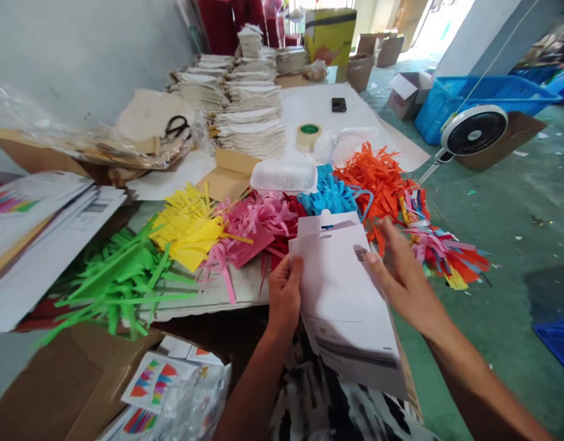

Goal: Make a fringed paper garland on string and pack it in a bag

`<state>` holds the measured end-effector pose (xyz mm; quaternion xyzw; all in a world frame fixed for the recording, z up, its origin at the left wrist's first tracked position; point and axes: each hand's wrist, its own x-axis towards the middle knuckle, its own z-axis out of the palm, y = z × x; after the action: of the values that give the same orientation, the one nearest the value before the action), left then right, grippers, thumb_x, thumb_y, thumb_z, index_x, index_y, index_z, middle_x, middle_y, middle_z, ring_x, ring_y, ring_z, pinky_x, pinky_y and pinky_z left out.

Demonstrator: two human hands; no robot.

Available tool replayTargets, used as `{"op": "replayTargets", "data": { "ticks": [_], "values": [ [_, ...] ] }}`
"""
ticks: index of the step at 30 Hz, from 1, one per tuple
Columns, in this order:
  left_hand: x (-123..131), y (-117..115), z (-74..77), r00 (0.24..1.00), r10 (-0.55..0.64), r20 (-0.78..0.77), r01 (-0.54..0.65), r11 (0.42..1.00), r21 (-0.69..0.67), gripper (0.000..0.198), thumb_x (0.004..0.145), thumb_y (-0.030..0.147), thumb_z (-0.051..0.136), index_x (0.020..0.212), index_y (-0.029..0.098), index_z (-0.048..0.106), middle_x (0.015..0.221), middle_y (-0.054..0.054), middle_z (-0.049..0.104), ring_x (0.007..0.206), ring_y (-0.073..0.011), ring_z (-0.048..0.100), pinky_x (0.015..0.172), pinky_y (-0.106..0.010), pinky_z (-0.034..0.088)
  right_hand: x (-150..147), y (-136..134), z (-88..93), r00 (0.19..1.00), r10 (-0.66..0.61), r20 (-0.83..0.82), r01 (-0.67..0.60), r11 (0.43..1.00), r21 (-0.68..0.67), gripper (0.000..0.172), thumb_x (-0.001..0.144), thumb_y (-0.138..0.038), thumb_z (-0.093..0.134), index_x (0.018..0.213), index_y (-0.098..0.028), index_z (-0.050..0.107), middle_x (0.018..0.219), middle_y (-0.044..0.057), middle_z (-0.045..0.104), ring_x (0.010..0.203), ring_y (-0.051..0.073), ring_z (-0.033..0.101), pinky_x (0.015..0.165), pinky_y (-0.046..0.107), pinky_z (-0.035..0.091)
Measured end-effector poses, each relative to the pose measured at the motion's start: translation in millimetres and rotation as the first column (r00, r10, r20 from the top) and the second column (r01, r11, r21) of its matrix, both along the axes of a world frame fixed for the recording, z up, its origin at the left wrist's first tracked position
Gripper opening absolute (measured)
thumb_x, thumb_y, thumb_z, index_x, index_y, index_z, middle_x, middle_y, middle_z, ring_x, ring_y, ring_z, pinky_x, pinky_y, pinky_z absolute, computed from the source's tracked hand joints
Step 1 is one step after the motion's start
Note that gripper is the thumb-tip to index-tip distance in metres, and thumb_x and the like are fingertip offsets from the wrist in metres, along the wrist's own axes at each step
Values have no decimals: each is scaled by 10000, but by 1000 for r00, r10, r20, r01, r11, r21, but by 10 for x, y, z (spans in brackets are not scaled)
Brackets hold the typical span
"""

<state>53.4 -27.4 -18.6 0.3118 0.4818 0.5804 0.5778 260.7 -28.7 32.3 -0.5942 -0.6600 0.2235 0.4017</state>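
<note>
A white cardboard packet with a hang tab (339, 269) lies tilted over my lap, and more white sheets or packets show under its lower edge. My left hand (284, 297) grips its left edge, thumb on top. At the upper right edge is my right hand (404, 278), its fingers apart and its thumb near a small printed mark; I cannot tell whether it touches the card. Just beyond the packet lie bunches of tissue paper tassels: blue (328, 193), orange (374, 180), pink (259, 223), yellow (190, 223) and green (121, 275).
A clear plastic tub (284, 177) and a tape roll (308, 136) sit behind the tassels. Tall paper stacks (249, 116), black scissors (176, 127) and a phone (338, 105) are farther back. A fan (475, 133) stands right. Below left, a carton (80, 380) holds printed cards.
</note>
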Motion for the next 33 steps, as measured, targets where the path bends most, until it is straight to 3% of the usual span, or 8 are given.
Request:
{"op": "replayTargets", "data": {
  "ticks": [4, 6, 9, 13, 18, 25, 28, 33],
  "values": [
    [15, -50, -42, 999, 19, 37, -19, 1000, 2, 451, 819, 580, 842, 1026, 181, 807, 800, 0, 703, 685, -106, 555, 596, -173, 463, -12, -225, -142, 812, -105, -574, -185, 887, -424, 590, 983, -717, 547, 1394, -319, 694, 1436, 41, 705, 1402, 336, 602, 1141, 526, 530],
    [44, -91, -41, 996, 27, 90, -26, 1000, -12, 453, 795, 585, 862, 989, 179, 817, 841, -19, 740, 709, -112, 592, 626, -177, 497, -45, -272, -224, 698, -222, -680, -164, 876, -454, 586, 908, -766, 626, 1281, -334, 759, 1371, 20, 744, 1316, 340, 665, 1065, 495, 591],
    [48, -136, -37, 985, 71, 154, -66, 997, -40, 484, 721, 598, 911, 944, 177, 824, 902, -50, 782, 744, -130, 640, 666, -197, 541, -66, -317, -295, 620, -209, -756, -182, 899, -398, 577, 906, -749, 649, 1333, -370, 734, 1381, -14, 738, 1292, 310, 680, 1045, 445, 601],
    [-9, -183, -87, 989, 92, 116, -90, 996, -26, 484, 697, 589, 928, 918, 173, 817, 864, -48, 776, 742, -139, 649, 666, -204, 540, -29, -398, -303, 645, -56, -762, -280, 911, -304, 577, 1021, -579, 602, 1558, -377, 541, 1490, -20, 665, 1375, 283, 614, 1079, 426, 564],
    [-9, -274, -160, 992, 121, -26, -120, 991, 58, 416, 799, 566, 867, 856, 164, 778, 782, -6, 708, 708, -107, 564, 645, -178, 483, 19, -486, -191, 781, 131, -610, -275, 950, -148, 545, 1068, -521, 545, 1582, -341, 525, 1611, 0, 555, 1471, 276, 515, 1205, 405, 446],
    [60, -129, 86, 941, 336, 33, -337, 938, 82, 405, 804, 570, 863, 944, 203, 768, 924, 4, 750, 882, -114, 641, 798, -178, 524, 91, -616, -98, 693, 208, -690, -459, 866, -199, 671, 1018, -568, 617, 1633, -359, 445, 1638, 21, 522, 1526, 258, 461, 1254, 420, 389],
    [35, -56, 163, 952, 298, 71, -301, 953, 37, 448, 745, 554, 912, 1023, 222, 796, 1014, -15, 789, 940, -125, 676, 856, -200, 547, 170, -637, -199, 743, 271, -612, -532, 794, -295, 600, 1024, -554, 615, 1556, -281, 563, 1459, 56, 673, 1379, 269, 585, 1209, 424, 439],
    [63, -75, 228, 978, 194, 75, -196, 980, 26, 509, 714, 594, 918, 1036, 213, 817, 1052, -48, 815, 938, -144, 703, 852, -213, 568, 296, -523, -466, 793, 187, -580, -511, 722, -466, 572, 980, -668, 611, 1167, -155, 781, 999, 51, 788, 918, 226, 697, 834, 319, 585]
  ]
}}
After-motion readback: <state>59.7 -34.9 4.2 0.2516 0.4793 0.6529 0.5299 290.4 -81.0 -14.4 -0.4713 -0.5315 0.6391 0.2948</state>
